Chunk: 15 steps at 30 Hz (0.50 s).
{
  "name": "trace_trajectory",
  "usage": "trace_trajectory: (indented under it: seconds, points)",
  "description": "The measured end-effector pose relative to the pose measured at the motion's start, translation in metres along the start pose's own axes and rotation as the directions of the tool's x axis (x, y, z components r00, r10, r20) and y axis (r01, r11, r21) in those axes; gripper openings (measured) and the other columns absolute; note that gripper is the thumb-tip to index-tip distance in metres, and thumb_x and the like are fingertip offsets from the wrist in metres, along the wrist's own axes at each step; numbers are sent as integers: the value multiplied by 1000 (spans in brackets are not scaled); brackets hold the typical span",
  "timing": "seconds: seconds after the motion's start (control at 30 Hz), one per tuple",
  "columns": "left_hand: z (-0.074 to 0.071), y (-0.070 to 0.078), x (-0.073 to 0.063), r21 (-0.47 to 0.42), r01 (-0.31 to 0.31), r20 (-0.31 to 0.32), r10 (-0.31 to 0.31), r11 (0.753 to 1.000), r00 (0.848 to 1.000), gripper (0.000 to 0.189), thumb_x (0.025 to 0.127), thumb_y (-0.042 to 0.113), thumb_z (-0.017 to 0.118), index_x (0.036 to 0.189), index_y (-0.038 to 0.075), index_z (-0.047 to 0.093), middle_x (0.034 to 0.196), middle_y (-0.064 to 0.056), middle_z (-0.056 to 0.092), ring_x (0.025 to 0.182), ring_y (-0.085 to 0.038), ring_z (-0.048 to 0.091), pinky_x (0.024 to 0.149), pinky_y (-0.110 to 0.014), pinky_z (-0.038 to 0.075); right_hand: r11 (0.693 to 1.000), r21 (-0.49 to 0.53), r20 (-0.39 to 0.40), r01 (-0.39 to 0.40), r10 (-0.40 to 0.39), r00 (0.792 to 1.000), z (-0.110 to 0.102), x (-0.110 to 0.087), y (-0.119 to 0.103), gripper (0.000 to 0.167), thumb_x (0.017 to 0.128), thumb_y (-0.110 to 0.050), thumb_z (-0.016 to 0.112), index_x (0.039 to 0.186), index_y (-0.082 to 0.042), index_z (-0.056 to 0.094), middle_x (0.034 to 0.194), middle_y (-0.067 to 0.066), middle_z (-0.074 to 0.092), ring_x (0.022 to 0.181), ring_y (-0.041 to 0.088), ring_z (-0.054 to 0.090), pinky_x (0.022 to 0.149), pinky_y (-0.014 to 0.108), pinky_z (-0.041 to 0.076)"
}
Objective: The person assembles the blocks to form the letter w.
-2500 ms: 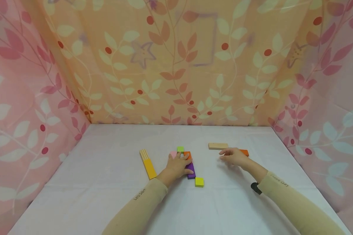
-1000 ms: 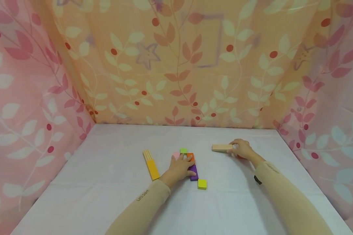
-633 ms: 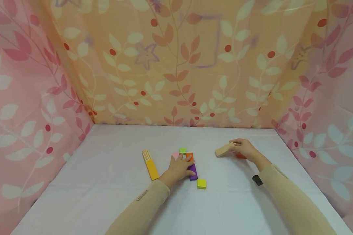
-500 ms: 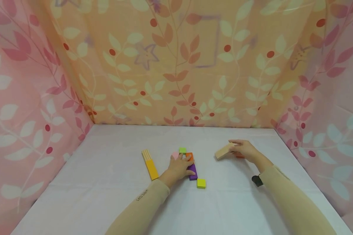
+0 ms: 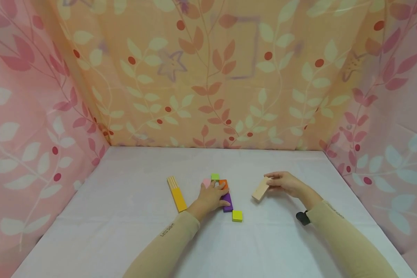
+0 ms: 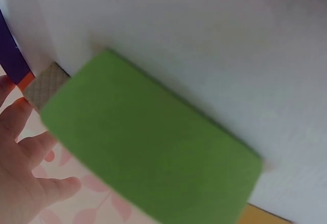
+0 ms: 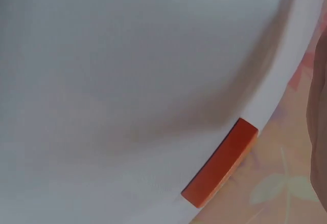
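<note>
My right hand (image 5: pixel 285 183) pinches one end of a plain wooden block (image 5: pixel 261 189), which slants down and left. My left hand (image 5: pixel 210 197) lies with spread fingers over a group of coloured blocks. Its fingers touch an orange block (image 5: pixel 223 184) and a purple block (image 5: pixel 227 203); a pink block (image 5: pixel 206 182) and a lime green block (image 5: pixel 215 176) show beyond the fingertips. In the left wrist view, a large green block (image 6: pixel 153 142) fills the middle, with a wood-textured piece (image 6: pixel 47 87) beside it. The left hand hides part of the group in the head view.
A yellow-orange block with pale stripes (image 5: pixel 177 195) lies left of the left hand. A small yellow block (image 5: pixel 237 216) sits near the purple one. Another orange block (image 7: pixel 220 163) lies on the white cloth (image 5: pixel 142 247). Patterned curtains (image 5: pixel 208 77) enclose the table.
My right hand has reached the wooden block, taken hold of it, turned it from level to slanting and brought it nearer. My left hand has stayed on the coloured blocks.
</note>
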<state>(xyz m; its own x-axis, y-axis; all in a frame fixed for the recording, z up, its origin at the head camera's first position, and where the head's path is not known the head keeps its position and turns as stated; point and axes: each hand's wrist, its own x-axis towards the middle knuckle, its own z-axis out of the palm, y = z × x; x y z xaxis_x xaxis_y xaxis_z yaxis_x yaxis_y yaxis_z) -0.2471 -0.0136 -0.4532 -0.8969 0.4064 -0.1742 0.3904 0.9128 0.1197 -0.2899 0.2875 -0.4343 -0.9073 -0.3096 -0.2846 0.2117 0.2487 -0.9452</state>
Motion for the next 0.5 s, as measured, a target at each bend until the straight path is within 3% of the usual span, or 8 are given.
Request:
trace_trajectory:
  seconds: [0.23, 0.5]
  points:
    - [-2, 0, -1, -10, 3, 4, -2, 1000, 1000, 64, 88, 58, 57, 145, 31, 47, 154, 7, 35, 145, -28, 23, 111, -61, 18, 999, -19, 60, -40, 41, 997, 12, 1, 3, 54, 95, 1, 58, 140, 17, 34, 102, 10, 60, 82, 13, 64, 76, 29, 56]
    - [0, 0, 1, 3, 6, 1, -6, 1000, 1000, 65, 87, 59, 57, 145, 31, 47, 154, 7, 36, 145, -28, 24, 111, -62, 19, 994, -70, 65, -79, 83, 994, 22, 5, 6, 50, 94, -2, 62, 136, 16, 42, 102, 10, 63, 82, 15, 63, 76, 30, 56]
